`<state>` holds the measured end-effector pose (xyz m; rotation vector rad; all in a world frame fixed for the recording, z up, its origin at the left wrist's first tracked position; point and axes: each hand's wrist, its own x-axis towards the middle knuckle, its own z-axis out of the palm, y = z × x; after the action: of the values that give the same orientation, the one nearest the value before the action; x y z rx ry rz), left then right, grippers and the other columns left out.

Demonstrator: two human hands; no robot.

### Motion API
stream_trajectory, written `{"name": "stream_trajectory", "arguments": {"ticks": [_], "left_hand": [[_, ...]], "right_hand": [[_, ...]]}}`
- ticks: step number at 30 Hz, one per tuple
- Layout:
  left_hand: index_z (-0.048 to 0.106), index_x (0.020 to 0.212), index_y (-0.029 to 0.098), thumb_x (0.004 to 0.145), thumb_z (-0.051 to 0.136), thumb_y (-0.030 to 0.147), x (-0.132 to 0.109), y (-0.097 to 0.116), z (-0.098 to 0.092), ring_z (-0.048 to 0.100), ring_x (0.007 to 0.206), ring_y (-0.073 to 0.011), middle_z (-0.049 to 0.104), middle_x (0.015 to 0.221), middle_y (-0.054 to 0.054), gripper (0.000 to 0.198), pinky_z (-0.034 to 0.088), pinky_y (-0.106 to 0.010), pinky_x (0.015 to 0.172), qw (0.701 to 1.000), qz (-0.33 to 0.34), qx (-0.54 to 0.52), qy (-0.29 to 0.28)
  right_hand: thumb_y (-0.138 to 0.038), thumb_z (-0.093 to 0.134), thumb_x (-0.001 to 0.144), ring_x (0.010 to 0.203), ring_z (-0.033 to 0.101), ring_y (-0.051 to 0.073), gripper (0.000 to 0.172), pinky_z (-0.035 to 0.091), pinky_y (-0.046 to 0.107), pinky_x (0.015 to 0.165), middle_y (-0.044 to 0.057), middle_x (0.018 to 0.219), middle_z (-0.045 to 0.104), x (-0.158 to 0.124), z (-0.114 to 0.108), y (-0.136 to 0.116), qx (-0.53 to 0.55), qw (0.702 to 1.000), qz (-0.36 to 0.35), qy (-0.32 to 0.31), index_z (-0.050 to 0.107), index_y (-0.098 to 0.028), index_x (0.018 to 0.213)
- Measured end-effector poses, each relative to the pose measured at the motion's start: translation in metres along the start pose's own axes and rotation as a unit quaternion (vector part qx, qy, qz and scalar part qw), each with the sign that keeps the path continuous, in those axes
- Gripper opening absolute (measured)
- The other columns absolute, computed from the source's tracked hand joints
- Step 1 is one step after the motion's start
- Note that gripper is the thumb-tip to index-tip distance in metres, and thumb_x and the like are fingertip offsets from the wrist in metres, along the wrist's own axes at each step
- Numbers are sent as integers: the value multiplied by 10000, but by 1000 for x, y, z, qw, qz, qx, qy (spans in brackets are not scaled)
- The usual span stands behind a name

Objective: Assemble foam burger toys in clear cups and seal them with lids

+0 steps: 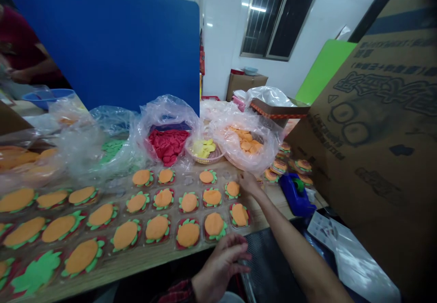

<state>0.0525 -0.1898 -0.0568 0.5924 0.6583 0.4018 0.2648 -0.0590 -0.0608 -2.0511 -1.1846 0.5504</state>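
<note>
My left hand (223, 264) hovers at the table's front edge, palm turned inward, with loosely curled fingers apart and nothing visible in them. Reaching over the table, my right hand (249, 183) is low at the right end of the clear plastic trays, just in front of a bag of orange discs (251, 146). Its fingertips are blurred, and I cannot tell whether they hold anything. Rows of burger-shaped stacks (187, 233) fill the tray cups, each showing an orange disc over green frilly leaf and red pieces. One green leaf piece (37, 273) at the lower left lies uncovered.
Behind the trays stand a bag of red pieces (167, 143), a basket of yellow pieces (206, 150) and a bag of green pieces (112, 148). A blue tape dispenser (296, 194) and a large carton (375, 125) are at right. Beyond a blue panel (136, 48), another person (27, 48) works.
</note>
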Motion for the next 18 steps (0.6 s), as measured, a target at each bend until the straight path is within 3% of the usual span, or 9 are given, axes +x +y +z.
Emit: {"name": "stream_trajectory", "arguments": {"ticks": [4, 8, 12, 18], "left_hand": [[545, 930, 160, 680, 663, 290, 4, 3, 0, 558, 850, -172, 503, 960, -47, 305, 455, -291, 676, 1000, 11, -7, -1], [548, 886, 166, 659, 674, 280, 4, 7, 1, 551, 837, -170, 500, 915, -34, 284, 451, -286, 660, 1000, 5, -20, 5], [543, 896, 169, 674, 657, 271, 3, 7, 3, 548, 858, -176, 499, 914, -36, 270, 457, -292, 673, 1000, 11, -30, 0], [537, 889, 171, 669, 664, 254, 5, 5, 2, 560, 833, -169, 500, 910, -27, 266, 460, -301, 672, 999, 10, -45, -5]], "right_hand": [[-229, 606, 792, 706, 567, 128, 177, 437, 301, 715, -2, 713, 606, 19, 10, -12, -71, 997, -1, -19, 553, -136, 651], [-133, 586, 723, 683, 553, 139, 131, 387, 240, 622, 22, 660, 612, 17, 8, -14, -84, 996, -19, -23, 552, -140, 597], [-103, 541, 663, 622, 528, 130, 118, 318, 204, 533, 0, 582, 592, 16, 3, -12, -42, 998, -36, -26, 529, -151, 555], [-117, 501, 636, 438, 459, 91, 103, 284, 183, 444, -40, 433, 521, 15, 1, -4, 67, 997, -8, -43, 485, -169, 549]]}}
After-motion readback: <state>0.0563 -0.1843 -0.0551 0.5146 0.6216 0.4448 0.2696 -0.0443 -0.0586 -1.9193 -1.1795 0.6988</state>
